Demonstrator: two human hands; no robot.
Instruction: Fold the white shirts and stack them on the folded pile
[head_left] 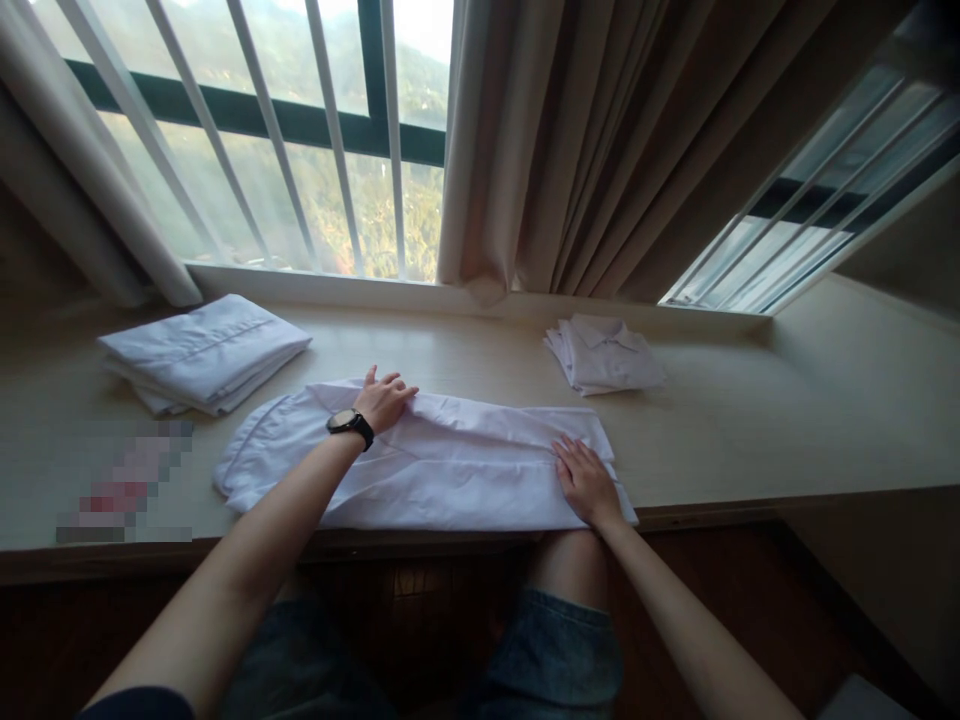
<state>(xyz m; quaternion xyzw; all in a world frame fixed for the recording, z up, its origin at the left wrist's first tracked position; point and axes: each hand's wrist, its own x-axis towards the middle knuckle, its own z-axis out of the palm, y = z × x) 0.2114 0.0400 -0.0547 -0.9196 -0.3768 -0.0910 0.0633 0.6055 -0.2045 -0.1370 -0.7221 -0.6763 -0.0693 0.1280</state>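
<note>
Cloth, under left grip, right grip

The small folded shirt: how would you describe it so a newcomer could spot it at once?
On the long pale ledge below the windows, look right of centre to the foot of the wide curtain. The small folded shirt lies just in front. Unlike the larger folded bundle at left and the long white cloth along the ledge's front edge, it shows a collar on top.
</note>
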